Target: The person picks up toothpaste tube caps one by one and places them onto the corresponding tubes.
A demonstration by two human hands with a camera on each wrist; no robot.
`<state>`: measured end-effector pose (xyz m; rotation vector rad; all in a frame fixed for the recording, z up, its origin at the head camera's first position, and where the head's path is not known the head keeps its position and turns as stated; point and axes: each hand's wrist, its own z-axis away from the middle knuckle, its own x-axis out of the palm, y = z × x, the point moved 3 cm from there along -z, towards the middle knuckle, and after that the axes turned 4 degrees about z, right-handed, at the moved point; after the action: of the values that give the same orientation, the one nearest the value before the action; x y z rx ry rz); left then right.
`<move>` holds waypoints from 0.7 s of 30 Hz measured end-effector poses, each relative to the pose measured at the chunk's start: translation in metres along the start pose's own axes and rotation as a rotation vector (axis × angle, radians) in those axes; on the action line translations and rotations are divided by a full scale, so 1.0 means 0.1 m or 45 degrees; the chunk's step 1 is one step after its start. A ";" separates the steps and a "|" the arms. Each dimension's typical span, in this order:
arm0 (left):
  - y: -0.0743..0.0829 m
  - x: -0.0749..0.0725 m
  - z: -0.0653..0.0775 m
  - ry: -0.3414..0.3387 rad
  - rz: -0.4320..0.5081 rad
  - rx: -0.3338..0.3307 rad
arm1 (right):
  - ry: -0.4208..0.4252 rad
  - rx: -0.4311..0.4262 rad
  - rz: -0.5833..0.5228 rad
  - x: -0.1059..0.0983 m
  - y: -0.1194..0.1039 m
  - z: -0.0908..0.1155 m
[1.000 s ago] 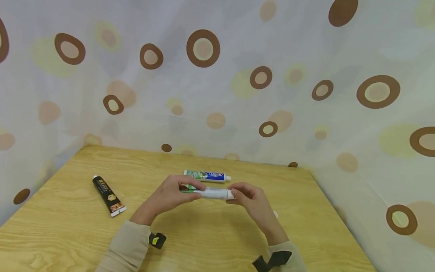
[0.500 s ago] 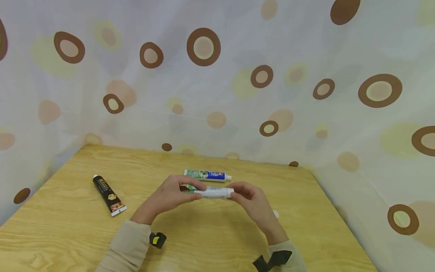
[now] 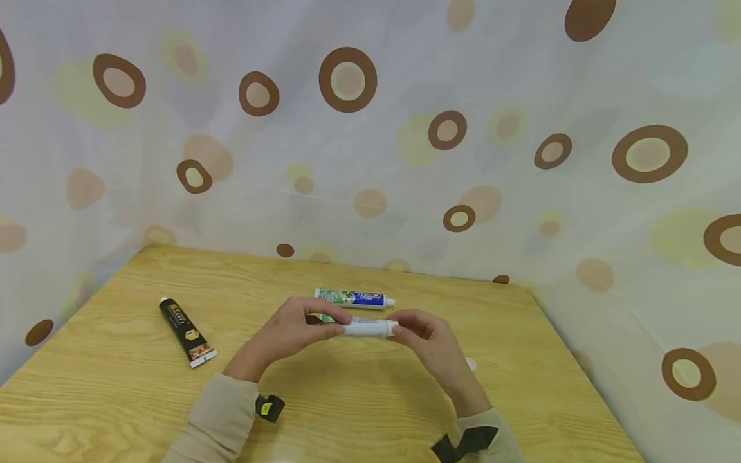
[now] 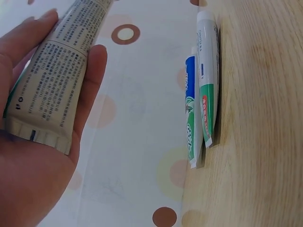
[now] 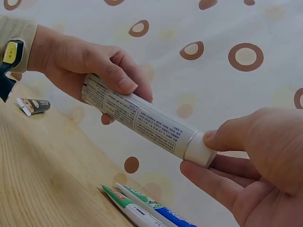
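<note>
A white toothpaste tube [image 3: 366, 328] printed with small dark text is held level above the table between both hands. My left hand [image 3: 292, 328] grips its flat crimped end, thumb on one side and fingers on the other. At the other end my right hand [image 3: 428, 337] pinches the white cap [image 5: 199, 149] between thumb and fingers; the cap is on the tube. Lying behind, a blue-and-green toothpaste tube [image 3: 353, 299] is beside a white-and-green toothpaste tube [image 4: 208, 80], which the held tube mostly hides in the head view.
A black toothpaste tube [image 3: 186, 333] lies at the left of the wooden table [image 3: 347, 411]. A small white round thing [image 3: 471, 364] shows partly behind the right wrist. A dotted curtain [image 3: 370, 161] hangs close behind the table and along its sides.
My right thumb has shifted slightly downward on the cap. The left hand keeps its grip, and the tubes on the table stay where they were.
</note>
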<state>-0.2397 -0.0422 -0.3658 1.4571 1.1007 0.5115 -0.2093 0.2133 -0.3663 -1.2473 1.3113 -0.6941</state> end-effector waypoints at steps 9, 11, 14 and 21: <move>0.03 0.01 -0.03 -0.012 -0.113 0.040 | 0.024 0.026 0.009 -0.01 0.00 -0.03; 0.02 0.02 -0.03 -0.008 -0.125 0.045 | 0.033 0.047 0.026 0.00 0.01 -0.03; 0.00 0.04 -0.03 -0.008 -0.126 0.048 | 0.043 0.064 0.052 0.01 0.03 -0.02; 0.02 0.03 -0.01 -0.010 -0.111 0.081 | 0.042 0.008 0.046 0.01 0.03 -0.01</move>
<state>-0.2387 -0.0384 -0.3649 1.4578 1.1780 0.4125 -0.2104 0.2132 -0.3689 -1.2090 1.3548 -0.6953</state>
